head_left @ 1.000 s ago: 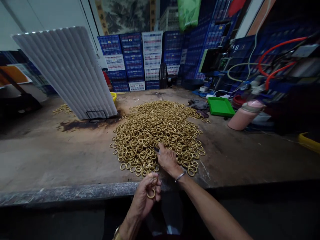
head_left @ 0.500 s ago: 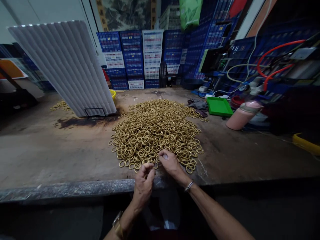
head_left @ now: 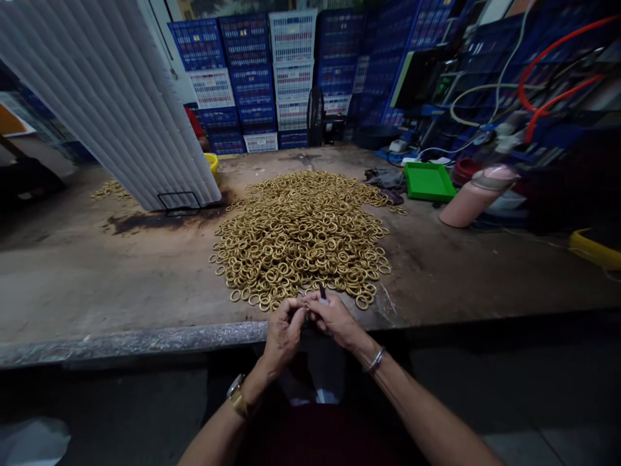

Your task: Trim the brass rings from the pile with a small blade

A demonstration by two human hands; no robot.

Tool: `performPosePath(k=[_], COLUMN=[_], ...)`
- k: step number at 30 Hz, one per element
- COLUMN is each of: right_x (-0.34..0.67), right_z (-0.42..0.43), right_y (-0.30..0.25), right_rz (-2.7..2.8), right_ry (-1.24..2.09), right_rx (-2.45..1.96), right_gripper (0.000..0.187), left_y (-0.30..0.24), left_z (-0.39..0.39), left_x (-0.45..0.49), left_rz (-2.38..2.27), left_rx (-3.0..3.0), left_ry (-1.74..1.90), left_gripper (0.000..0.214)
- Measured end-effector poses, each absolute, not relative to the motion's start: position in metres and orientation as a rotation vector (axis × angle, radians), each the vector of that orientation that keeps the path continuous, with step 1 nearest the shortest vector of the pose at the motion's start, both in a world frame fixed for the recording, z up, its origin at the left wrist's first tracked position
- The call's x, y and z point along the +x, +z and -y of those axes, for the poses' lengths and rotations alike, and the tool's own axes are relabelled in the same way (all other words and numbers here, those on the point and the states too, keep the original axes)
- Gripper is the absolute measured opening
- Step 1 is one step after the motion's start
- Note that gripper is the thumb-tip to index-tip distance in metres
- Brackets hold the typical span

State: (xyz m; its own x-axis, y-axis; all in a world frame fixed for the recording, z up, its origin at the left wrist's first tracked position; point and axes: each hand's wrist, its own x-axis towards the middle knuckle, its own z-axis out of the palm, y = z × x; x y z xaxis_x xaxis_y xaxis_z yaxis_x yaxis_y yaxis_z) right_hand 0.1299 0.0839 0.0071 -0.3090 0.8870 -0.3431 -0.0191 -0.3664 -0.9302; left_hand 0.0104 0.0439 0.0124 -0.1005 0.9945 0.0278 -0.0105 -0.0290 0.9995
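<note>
Crates (head_left: 249, 81) stand beyond the ring pile (head_left: 301, 233) on the stained counter (head_left: 140, 285). Before the pile, the right grip (head_left: 334, 316) clasps a tool (head_left: 323, 292); the left grip (head_left: 283, 333) curls, contents unclear.

Whether the left hand (head_left: 283, 335) and the right hand (head_left: 337, 318) pinch something between their fingertips is too small to tell. The right fingers cover the lower part of the dark tool (head_left: 323, 291). Beyond the hands, to the left, the ribbed panel (head_left: 114, 97) is cut by the view's edge and partly hides a yellow bowl (head_left: 212, 162).
</note>
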Motion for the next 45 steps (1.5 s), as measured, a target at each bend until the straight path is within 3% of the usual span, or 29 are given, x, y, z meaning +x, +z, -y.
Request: performPosePath(k=[8,22,31,45], right_x=[0.129,0.129,0.139,0.142], right_z=[-0.081,-0.084,-0.079,-0.084], right_y=[-0.001,0.001,-0.009,-0.001], right_rz=[1.257,1.409,2.082,2.365], right_ry=[1.621,1.433,0.808,0.516], right_rx=[-1.205,-1.315,-1.276,-1.653], right_gripper=[0.029,0.021,0.014,0.024], left_y=[0.012,0.009,0.01,0.017], left_z=[-0.045,-0.039,-0.04,-0.03], left_x=[0.01,0.005,0.007,0.005], left_rz=[-1.235,-1.13,-1.056,-1.032], left_rx=[0.841,0.9,0.724,0.796], left_ry=[1.131,1.076,1.159,1.135], left_gripper=[0.03,0.028,0.032,0.031])
